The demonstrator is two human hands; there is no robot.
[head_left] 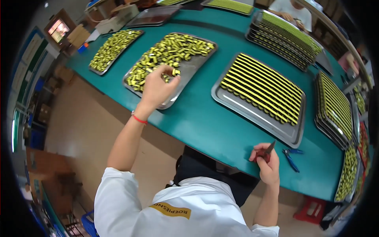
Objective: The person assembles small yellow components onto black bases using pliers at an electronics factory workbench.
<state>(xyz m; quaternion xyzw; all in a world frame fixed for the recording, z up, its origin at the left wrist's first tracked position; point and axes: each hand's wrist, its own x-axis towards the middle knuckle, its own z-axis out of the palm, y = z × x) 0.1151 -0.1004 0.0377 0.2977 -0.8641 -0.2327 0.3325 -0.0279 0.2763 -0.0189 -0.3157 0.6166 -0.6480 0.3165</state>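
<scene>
My left hand [160, 87] pinches a small yellow-and-black block [176, 72] between thumb and fingers. It is above a metal tray [193, 65] heaped with loose blocks [173, 45] of the same kind. My right hand [267, 164], at the table's front edge, is closed round the red handle of a small knife-like tool; its pointed dark blade [271, 147] sticks up past the fingers. Beside that hand lie blue-handled pliers [291, 160]. Between and beyond my hands, another metal tray [233, 100] carries similar blocks in neat rows [262, 89], with a bare strip along its near side.
Another tray of loose blocks [114, 49] sits far left. Stacked trays of rowed blocks stand at the back right [282, 39] and right [333, 108]. A person [292, 15] works across the green table [189, 122]. A red stool [310, 209] is below the right end.
</scene>
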